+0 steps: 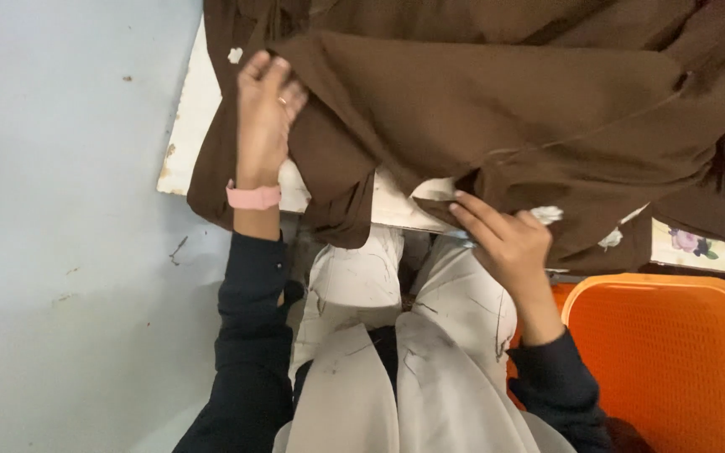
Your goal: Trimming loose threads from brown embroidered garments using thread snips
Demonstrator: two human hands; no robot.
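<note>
Here my left hand (pixel 263 109) lies with its fingers laid nearly flat on the brown fabric (pixel 497 109), pressing a fold near the cloth's left edge; I cannot tell whether the thumb pinches anything beneath. A pink wristband (pixel 253 197) circles that wrist above a dark sleeve. My right hand (pixel 505 243) is curled closed on the fabric's lower hem, fingers pointing left, a bit of white trim (pixel 547 214) showing just beside the knuckles. The fabric spreads in loose folds over the white desk (pixel 190 126), hanging past its near edge above my lap. An orange plastic basket (pixel 673 361) sits at my right, close under that forearm. Pale floor (pixel 60 252) lies to the left.
</note>
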